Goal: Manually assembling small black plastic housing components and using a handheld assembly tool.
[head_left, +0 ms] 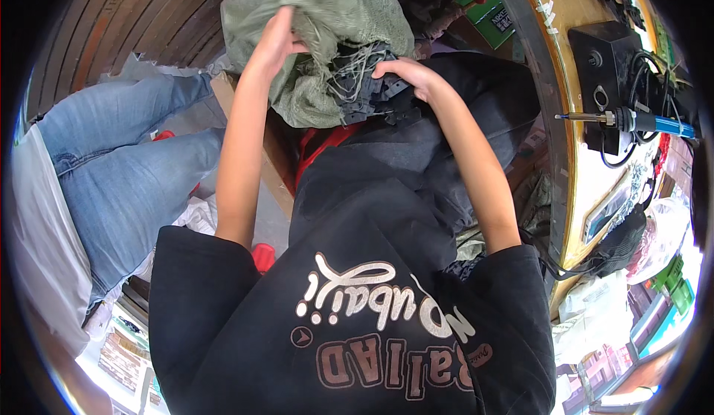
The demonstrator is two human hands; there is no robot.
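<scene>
A grey-green woven sack with frayed strands at its mouth rests at the far side of my lap. My left hand grips the sack's fabric, its fingers partly hidden in the folds. Dark, angular plastic-looking parts show at the sack's mouth, tangled among loose pale strands. From the right, my right hand is closed on some of these black parts, thumb on top; the other fingers are mostly hidden beneath.
On my right is a wooden workbench edge with a black box and a blue-handled soldering iron. A person in jeans sits to my left. Stacked brown boards stand at the far left.
</scene>
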